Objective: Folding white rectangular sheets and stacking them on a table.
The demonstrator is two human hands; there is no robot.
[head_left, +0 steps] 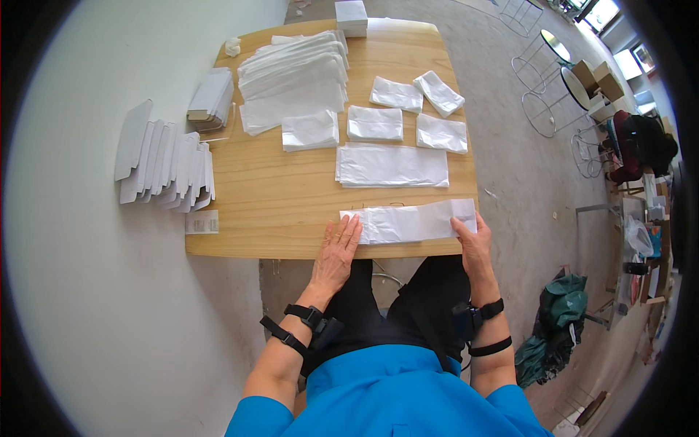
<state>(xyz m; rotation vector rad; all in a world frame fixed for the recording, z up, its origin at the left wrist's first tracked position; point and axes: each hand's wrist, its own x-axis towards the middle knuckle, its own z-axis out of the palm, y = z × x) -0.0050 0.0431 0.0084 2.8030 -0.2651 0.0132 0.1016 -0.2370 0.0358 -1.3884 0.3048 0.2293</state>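
A long, thin white strip (397,223) lies crosswise near the table's front edge, slightly creased; whether it is paper or plastic I cannot tell. Flat on its left end rests my left hand (338,251), fingers stretched out. At the other end my right hand (475,244) pinches the strip, thumb on top and fingers underneath, out of sight. Just beyond lies a stack of similar flat strips (393,165). Several folded white bundles, one of them a folded packet (375,123), sit farther back.
A large fanned pile of white sheets (298,76) covers the table's (255,189) back left. Flat white cartons (164,164) stand along the left edge beside a carton stack (211,98). A white box (352,17) is at the back. Stools (575,89) and a dark green bag (566,302) are to the right.
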